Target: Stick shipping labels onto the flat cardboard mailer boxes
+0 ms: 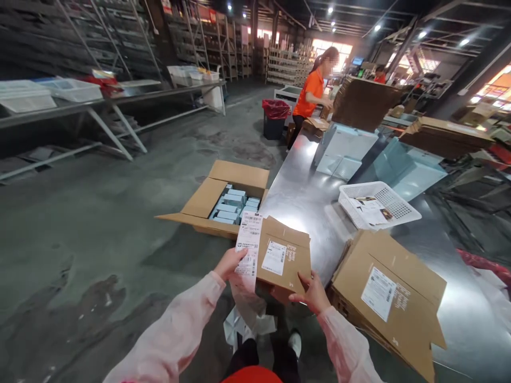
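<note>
Between the thumb and fingers of my left hand is a strip of printed shipping labels, its lower end trailing downward. My right hand grips the lower right corner of a flat cardboard box, which bears a white label. The label strip lies along the box's left edge; I cannot tell whether it touches. To the right, a stack of flattened boxes rests on the metal table, a white label on the top one. Beyond my left hand stands an open carton holding several light blue boxes.
A white basket with printed cards sits on the metal table. Light blue bins stand behind it, cardboard on top. A co-worker in orange stands at the far end near a bin with a red liner. Shelving lines the back.
</note>
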The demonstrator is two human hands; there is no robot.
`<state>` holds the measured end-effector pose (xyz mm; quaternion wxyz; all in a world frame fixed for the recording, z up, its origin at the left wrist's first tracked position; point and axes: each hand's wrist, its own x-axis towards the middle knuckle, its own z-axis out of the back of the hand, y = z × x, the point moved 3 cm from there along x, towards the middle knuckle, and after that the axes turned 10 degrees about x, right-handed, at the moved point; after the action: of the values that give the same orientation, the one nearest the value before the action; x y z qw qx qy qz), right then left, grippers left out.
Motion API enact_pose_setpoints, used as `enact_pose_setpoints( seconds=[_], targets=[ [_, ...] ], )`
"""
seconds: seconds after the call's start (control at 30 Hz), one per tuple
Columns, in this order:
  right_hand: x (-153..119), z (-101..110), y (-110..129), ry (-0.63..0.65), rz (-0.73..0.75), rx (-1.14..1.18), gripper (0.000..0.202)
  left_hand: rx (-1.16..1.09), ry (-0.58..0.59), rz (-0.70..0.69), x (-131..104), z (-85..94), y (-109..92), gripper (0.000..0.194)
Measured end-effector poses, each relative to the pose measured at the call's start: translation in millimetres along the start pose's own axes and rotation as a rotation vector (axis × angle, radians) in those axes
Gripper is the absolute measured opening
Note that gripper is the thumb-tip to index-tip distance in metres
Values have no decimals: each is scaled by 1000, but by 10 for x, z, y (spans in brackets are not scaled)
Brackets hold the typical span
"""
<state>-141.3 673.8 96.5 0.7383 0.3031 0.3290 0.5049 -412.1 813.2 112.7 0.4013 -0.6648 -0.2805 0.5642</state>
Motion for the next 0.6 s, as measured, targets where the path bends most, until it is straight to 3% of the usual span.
enact_pose_setpoints(
  seconds=[0.23,0.4,0.5,0.6],
  targets=[
    [-100,-106,-146,-29,46,-121,78,62,-47,-20,-5,15,198,19],
    [-124,-18,81,-134,440,-229,37,111,-264,-127,-292,200,122,23],
    [-71,275,323,-301,554,-252,35,132,-319,-253,-609,243,123,38],
    [-211,859,535,-648,577,-285,31,108,-187,-238,-864,180,228,50]
  ],
)
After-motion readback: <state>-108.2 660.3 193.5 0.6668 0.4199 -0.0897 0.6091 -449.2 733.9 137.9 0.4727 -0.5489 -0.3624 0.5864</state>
